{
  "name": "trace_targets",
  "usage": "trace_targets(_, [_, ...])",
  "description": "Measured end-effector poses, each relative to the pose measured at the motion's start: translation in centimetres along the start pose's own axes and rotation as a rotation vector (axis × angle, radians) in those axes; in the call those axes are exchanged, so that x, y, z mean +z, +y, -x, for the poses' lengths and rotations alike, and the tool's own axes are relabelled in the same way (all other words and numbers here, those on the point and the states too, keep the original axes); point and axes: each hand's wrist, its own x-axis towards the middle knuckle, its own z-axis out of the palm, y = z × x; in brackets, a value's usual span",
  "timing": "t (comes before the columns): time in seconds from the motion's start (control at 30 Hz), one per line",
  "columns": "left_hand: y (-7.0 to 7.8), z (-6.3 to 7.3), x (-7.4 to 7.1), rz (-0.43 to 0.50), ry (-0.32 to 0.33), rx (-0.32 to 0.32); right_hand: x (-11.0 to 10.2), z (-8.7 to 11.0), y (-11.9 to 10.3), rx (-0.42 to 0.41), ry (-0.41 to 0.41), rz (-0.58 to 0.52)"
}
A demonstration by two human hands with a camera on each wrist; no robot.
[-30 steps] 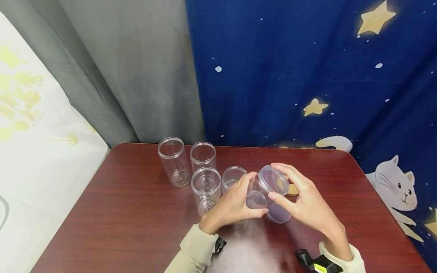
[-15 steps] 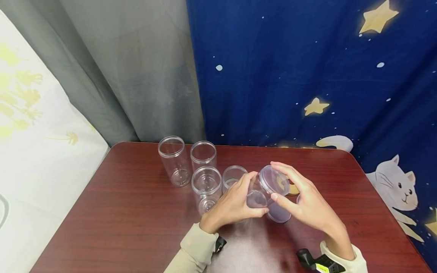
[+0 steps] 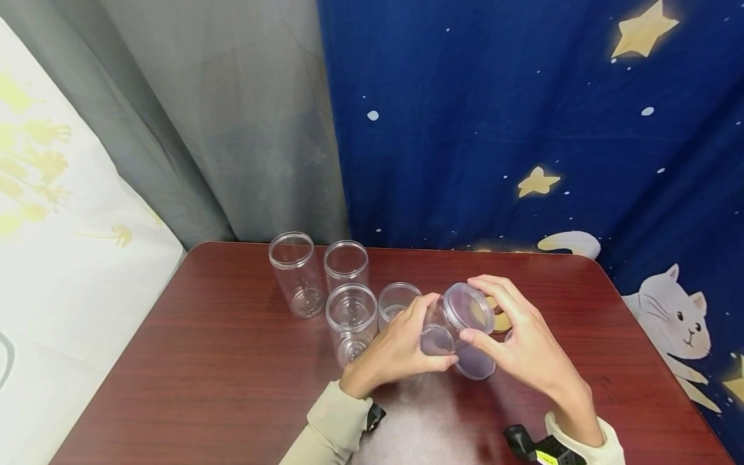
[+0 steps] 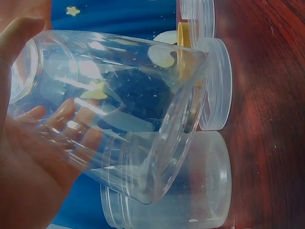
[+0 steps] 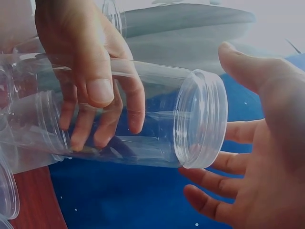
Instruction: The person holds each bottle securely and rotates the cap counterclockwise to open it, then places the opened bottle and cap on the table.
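Observation:
In the head view my left hand (image 3: pixel 395 345) grips a clear plastic jar (image 3: pixel 433 339) by its side, tilted above the table. A translucent screw lid (image 3: pixel 469 307) sits on the jar's upper right end. My right hand (image 3: pixel 529 342) is around that lid, thumb and fingers spread. In the right wrist view the right thumb stands apart from the lid (image 5: pixel 212 119), while its fingers lie close behind and below the rim; contact there is hard to tell. The left wrist view shows the left hand's fingers (image 4: pixel 86 124) wrapped round the jar, its base facing the table.
Several clear jars without lids, such as the tall jar (image 3: pixel 293 278), stand left of the hands on the brown table (image 3: pixel 232 381). A loose lid (image 3: pixel 475 368) lies under the held jar. Beyond the right hand is a yellow ring-shaped thing (image 3: pixel 501 321), partly hidden. Curtains hang behind.
The right hand has shifted slightly to the right, its upper fingers easing off the lid's edge. The left hand and the jar stay almost still.

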Motion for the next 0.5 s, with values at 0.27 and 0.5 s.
trace_targets(0.27, [-0.04,0.02,0.03,-0.015,0.005,0.001,0.27,-0.1,-0.15,0.02,0.029,0.065])
trace_targets(0.5, [0.02,0.03,0.01,-0.031,0.006,0.006,0.42,-0.07,-0.07,0.024,0.025,0.079])
